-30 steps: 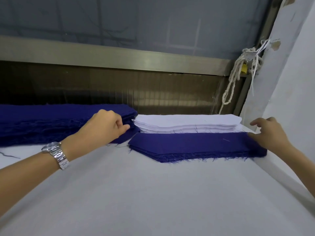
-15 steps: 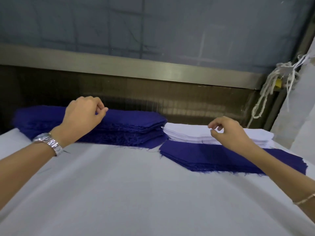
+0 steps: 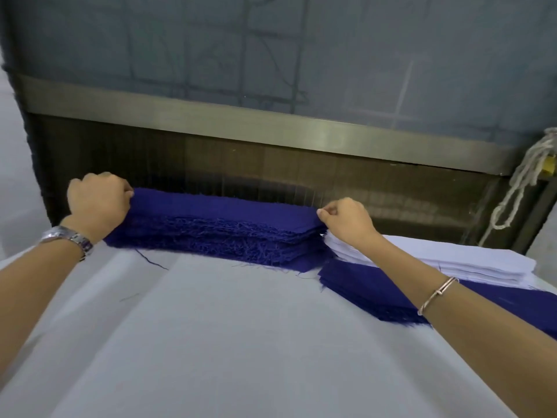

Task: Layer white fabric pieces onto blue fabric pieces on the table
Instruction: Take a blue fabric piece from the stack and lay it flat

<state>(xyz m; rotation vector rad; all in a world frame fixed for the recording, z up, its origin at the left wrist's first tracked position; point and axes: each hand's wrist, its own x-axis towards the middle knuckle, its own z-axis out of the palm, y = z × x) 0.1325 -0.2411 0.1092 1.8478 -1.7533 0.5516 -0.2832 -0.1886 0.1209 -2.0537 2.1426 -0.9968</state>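
A tall stack of blue fabric pieces [image 3: 217, 227] with frayed edges lies along the far side of the white table [image 3: 241, 342]. My left hand [image 3: 98, 203] pinches the top blue piece at the stack's left end. At the right end my right hand [image 3: 346, 220] pinches the same top layer. To the right sits a stack of white fabric pieces [image 3: 437, 260], and in front of it a lower pile of blue pieces [image 3: 370, 289], partly hidden by my right forearm.
A dark panel with a metal rail [image 3: 271, 128] rises right behind the stacks. A knotted white rope [image 3: 521, 182] hangs at the far right. The near half of the table is covered in plain white cloth.
My right hand left the white stack and moved left to the right end of the blue stack. My left hand shifted to the stack's left end and took hold of the top piece.
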